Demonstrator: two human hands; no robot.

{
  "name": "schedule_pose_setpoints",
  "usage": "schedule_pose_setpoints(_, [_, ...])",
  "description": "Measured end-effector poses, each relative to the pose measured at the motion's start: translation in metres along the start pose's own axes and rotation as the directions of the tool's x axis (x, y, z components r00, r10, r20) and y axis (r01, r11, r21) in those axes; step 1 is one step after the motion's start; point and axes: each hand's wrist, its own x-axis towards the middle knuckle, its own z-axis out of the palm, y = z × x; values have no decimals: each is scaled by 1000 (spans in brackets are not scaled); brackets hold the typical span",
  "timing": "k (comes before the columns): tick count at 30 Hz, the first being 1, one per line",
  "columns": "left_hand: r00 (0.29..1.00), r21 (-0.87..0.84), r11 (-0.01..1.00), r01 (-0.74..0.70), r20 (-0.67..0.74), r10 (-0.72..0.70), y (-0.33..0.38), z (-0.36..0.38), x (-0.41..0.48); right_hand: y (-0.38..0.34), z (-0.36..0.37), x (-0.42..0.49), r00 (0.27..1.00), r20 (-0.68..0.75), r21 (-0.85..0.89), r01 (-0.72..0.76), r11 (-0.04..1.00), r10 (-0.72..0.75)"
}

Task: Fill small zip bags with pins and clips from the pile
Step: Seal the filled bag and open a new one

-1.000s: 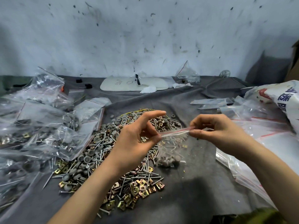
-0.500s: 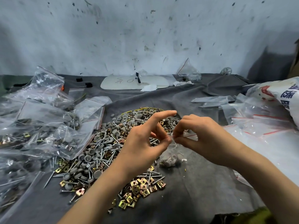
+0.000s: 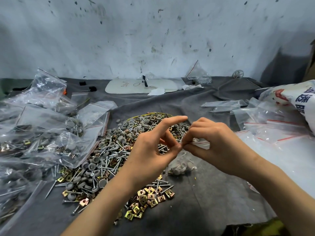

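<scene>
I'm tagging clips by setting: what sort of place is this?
Probably a small workshop packing bench: a loose pile of screws and clips on grey cloth, filled zip bags heaped left, a stained wall.

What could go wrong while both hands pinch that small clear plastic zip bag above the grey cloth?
1. The left hand and the right hand pinch only the top strip of the small clear plastic zip bag; a slip or unsealed gap could spill its grey caps.
2. The pile of pointed metal screws, grey caps and brass-coloured clips lies just below the left forearm and might prick it.
</scene>
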Motion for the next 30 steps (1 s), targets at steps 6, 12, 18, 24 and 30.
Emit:
schedule_pose_setpoints(6, [1000,104,995,5,-9,-4,0,-1,0,7,-2,-5,999,-40,-35,2,999,-3])
schedule_pose_setpoints(12, [1000,259,966,13,22,-20,1,2,3,13,0,-9,997,-71,-36,-36,999,34])
schedule_pose_setpoints(18, [1000,279,960,7,15,-11,1,4,3,16,6,-13,993,-110,-73,-43,996,35])
schedule_pose_setpoints(24, [999,282,959,33,28,-43,-3,2,0,26,2,-19,991,-111,-75,-83,994,74])
schedule_pose_setpoints(30, [998,273,960,56,6,-60,-6,-1,-2,32,2,-23,978,-147,-5,-154,988,151])
